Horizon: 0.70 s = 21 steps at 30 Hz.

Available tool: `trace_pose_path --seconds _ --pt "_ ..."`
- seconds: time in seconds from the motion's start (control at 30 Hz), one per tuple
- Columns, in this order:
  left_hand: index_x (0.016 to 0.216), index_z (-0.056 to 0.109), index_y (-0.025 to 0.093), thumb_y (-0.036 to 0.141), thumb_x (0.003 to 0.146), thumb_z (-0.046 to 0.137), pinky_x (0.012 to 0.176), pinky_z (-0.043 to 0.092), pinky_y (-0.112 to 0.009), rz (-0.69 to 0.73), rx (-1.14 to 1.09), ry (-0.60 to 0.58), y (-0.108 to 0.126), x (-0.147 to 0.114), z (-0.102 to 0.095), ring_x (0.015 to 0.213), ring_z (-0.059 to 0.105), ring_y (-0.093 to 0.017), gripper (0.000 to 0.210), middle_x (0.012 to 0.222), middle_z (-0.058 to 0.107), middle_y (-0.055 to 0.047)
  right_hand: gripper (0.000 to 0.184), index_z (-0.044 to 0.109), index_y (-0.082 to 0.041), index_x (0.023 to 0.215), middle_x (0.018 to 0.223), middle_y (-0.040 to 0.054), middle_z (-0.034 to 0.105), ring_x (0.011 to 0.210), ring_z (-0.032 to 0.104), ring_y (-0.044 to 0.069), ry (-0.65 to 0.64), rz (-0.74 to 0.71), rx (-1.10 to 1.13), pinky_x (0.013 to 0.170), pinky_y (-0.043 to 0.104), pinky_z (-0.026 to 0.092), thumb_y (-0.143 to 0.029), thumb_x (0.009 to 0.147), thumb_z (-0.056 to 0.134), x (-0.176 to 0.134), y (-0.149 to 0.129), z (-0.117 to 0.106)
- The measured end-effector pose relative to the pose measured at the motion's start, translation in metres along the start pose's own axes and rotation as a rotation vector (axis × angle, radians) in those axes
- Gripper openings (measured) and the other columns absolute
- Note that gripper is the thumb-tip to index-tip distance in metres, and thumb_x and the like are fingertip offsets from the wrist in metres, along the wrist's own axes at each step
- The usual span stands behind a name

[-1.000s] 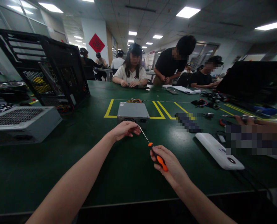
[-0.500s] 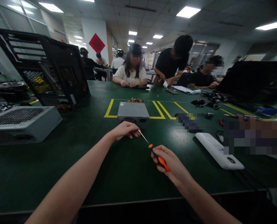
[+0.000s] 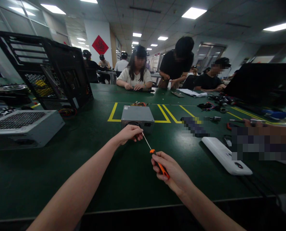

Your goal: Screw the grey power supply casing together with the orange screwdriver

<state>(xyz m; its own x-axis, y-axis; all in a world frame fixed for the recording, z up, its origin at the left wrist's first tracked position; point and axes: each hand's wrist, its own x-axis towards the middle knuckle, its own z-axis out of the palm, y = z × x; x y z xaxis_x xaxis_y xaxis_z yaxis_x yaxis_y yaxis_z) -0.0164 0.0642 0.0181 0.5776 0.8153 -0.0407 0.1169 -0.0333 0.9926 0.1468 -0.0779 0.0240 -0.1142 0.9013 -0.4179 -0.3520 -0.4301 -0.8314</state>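
My right hand (image 3: 170,170) is closed around the orange and black handle of a screwdriver (image 3: 162,170). Its thin metal shaft slants up and left, and the tip meets the fingertips of my left hand (image 3: 130,133). Those left fingers are pinched together at the tip; anything small between them is too hidden to make out. Just beyond my left hand stands a grey computer power supply (image 3: 137,113), its fan grille and power socket facing me and coloured cables behind it. My left hand covers part of its front.
At left are an open black computer case (image 3: 58,70) and a larger grey power supply (image 3: 46,128). A white phone-shaped device (image 3: 226,155) lies at right, near tools and cables (image 3: 215,102). Across the green table (image 3: 123,189), several people work.
My right hand has shifted slightly left with the screwdriver, whose shaft now stands a little steeper. My left hand has moved slightly left, still pinched at the tip.
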Motion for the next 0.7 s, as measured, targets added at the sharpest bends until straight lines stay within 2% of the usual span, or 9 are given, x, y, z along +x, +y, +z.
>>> trace_pose_path --seconds 0.17,0.33,0.5,0.6,0.7 --pt "0.072 0.061 0.012 0.037 0.075 0.054 0.047 0.036 -0.018 -0.008 0.019 0.033 -0.002 0.002 -0.001 0.058 0.054 -0.008 0.026 0.067 0.061 -0.004 0.015 0.056 -0.014 0.077 0.066 0.0001 0.053 0.051 0.047 0.005 0.019 0.045 0.015 0.036 0.011 0.028 -0.028 0.075 0.06 0.001 -0.003 0.003" --pt "0.076 0.062 0.012 0.039 0.074 0.056 0.047 0.036 -0.017 -0.029 -0.002 0.08 -0.003 0.004 0.005 0.061 0.055 -0.009 0.028 0.074 0.064 -0.006 0.017 0.059 -0.012 0.079 0.064 0.0006 0.052 0.049 0.046 0.005 0.027 0.088 0.045 0.035 0.012 0.028 -0.027 0.081 0.051 0.007 -0.002 0.003" --pt "0.09 0.063 0.013 0.046 0.074 0.056 0.048 0.038 -0.018 -0.062 0.018 0.045 -0.003 0.002 0.009 0.069 0.057 -0.01 0.037 0.096 0.064 -0.01 0.022 0.06 -0.01 0.078 0.062 0.0006 0.051 0.048 0.044 0.004 0.031 0.105 0.155 0.035 0.011 0.028 -0.026 0.083 0.047 0.013 -0.005 0.005" --pt "0.1 0.061 0.015 0.04 0.073 0.058 0.049 0.04 -0.018 -0.078 0.038 -0.006 -0.004 0.001 0.008 0.073 0.058 -0.011 0.036 0.104 0.062 -0.01 0.022 0.06 -0.011 0.075 0.06 0.0006 0.05 0.046 0.043 0.004 0.05 0.096 0.198 0.035 0.012 0.029 -0.025 0.084 0.046 0.018 -0.007 0.005" --pt "0.104 0.058 0.015 0.029 0.074 0.056 0.046 0.039 -0.017 -0.046 0.076 0.07 -0.006 0.004 0.01 0.068 0.059 -0.011 0.033 0.099 0.063 -0.01 0.022 0.059 -0.011 0.073 0.058 0.0005 0.05 0.044 0.043 0.004 0.062 0.093 0.224 0.035 0.012 0.029 -0.025 0.084 0.046 0.022 -0.009 0.007"
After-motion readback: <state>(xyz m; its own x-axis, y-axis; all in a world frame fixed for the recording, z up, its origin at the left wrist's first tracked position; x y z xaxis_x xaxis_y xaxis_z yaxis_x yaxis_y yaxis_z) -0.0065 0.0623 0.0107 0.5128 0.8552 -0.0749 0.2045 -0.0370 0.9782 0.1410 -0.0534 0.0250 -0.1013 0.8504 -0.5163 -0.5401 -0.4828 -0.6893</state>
